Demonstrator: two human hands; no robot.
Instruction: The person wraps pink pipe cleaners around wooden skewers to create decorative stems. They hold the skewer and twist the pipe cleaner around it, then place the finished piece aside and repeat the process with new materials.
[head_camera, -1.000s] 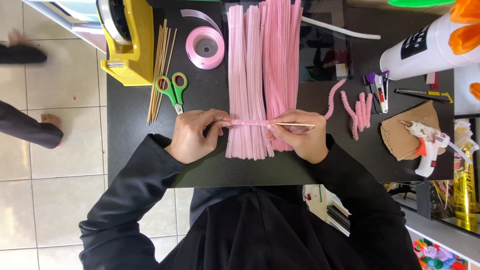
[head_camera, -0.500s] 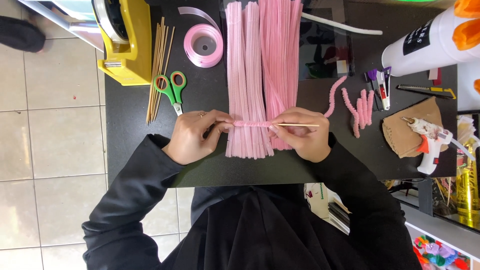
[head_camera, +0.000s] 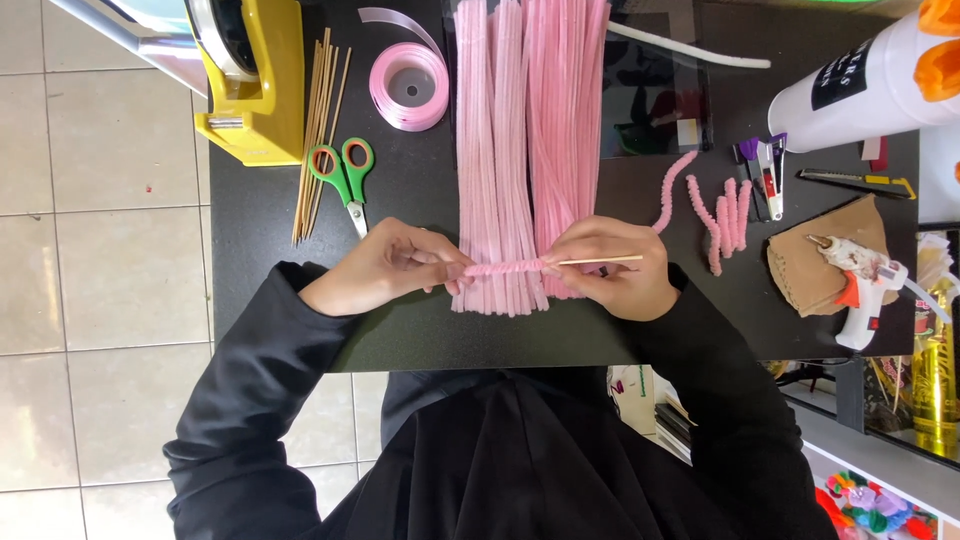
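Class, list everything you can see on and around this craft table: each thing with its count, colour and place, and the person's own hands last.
tape dispenser: one, yellow, far left
wooden skewers: a bundle, tan, beside dispenser
scissors: one, green and orange handles, left
ribbon roll: one, pink, far centre
pipe cleaners: a large bunch, pink, centre
coiled pieces: several, pink, right
glue bottle: one, white, orange cap, far right
glue gun: one, white, on brown cardboard
wrapped skewer: one, pink coil, between hands
left hand: pinches coil
right hand: holds skewer
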